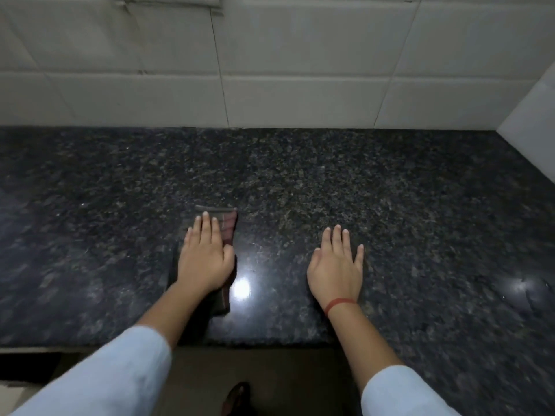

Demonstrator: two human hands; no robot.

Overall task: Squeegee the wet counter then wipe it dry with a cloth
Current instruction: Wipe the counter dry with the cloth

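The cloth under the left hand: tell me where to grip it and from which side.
Pinch the far right corner of the cloth, coming from the right. It lies flat and folded on the counter; the left hand covers most of it, leaving that edge exposed.

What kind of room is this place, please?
Probably a home kitchen: a dark speckled granite counter meets a wall of large white tiles, and the left hand presses a dark folded cloth flat on it.
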